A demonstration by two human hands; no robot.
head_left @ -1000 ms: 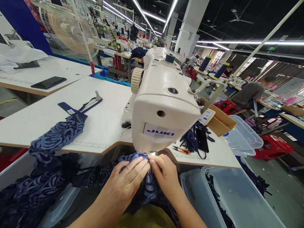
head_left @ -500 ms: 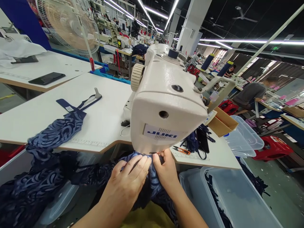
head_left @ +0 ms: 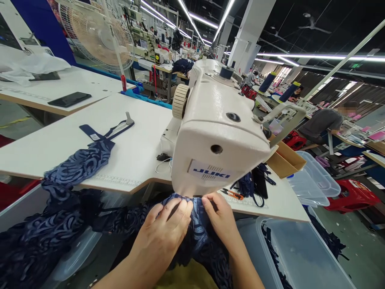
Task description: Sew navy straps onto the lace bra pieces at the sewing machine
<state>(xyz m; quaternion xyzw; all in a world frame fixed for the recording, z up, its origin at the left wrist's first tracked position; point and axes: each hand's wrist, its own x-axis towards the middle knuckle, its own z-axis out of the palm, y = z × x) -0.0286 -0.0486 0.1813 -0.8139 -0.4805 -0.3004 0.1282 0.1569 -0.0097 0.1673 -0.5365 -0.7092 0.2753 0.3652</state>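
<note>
A navy garment with a swirling lace pattern [head_left: 199, 230] lies beneath the head of a white sewing machine [head_left: 219, 136]; the needle area is hidden behind the machine head. My left hand [head_left: 168, 226] is closed on the garment, fingertips bunched at its upper edge just below the machine. On the other side, my right hand [head_left: 221, 214] pinches the same edge between thumb and fingers, a short gap from the left. More of the linked lace pieces [head_left: 80, 164] trail across the table at left and down over its front edge, one with a strap.
Orange-handled thread snips [head_left: 232, 194], navy straps and a dark phone [head_left: 259, 182] lie right of the machine. A cardboard box [head_left: 285, 158] stands behind them. Clear plastic bins [head_left: 303, 245] sit below the table. At left are another phone [head_left: 69, 99] and a fan [head_left: 99, 38].
My right hand has shifted right along the garment's edge, widening the gap to my left hand and showing more fabric. The left hand keeps its hold. The whole view has shifted slightly.
</note>
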